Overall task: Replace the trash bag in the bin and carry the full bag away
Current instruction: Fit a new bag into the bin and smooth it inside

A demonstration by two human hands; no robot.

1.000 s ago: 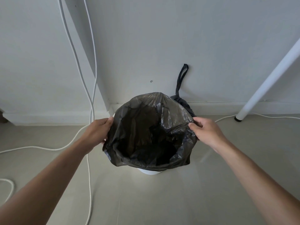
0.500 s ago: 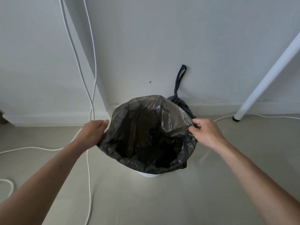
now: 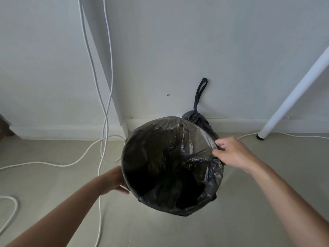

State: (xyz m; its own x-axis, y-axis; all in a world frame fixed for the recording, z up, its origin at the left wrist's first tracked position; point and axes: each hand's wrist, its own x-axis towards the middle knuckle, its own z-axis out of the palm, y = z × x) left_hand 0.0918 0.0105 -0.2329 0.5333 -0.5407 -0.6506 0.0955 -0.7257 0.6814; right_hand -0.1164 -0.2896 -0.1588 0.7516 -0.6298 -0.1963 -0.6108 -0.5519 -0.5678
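the fresh black liner (image 3: 170, 164) lines the bin at frame centre, its mouth spread wide. the right hand (image 3: 233, 153) pinches its rim at the right edge, likely to fold it over. the left hand (image 3: 114, 180) grips the bin's lower-left side, steadying it. the tied full bag (image 3: 197, 118) waits behind, against the wall (image 3: 178, 50).

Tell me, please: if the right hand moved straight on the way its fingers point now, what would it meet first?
The right hand points toward the left of the picture and already pinches the edge of the new trash bag. Going on, it would likely push that loose plastic over the open mouth of the bin; depth is hard to judge.
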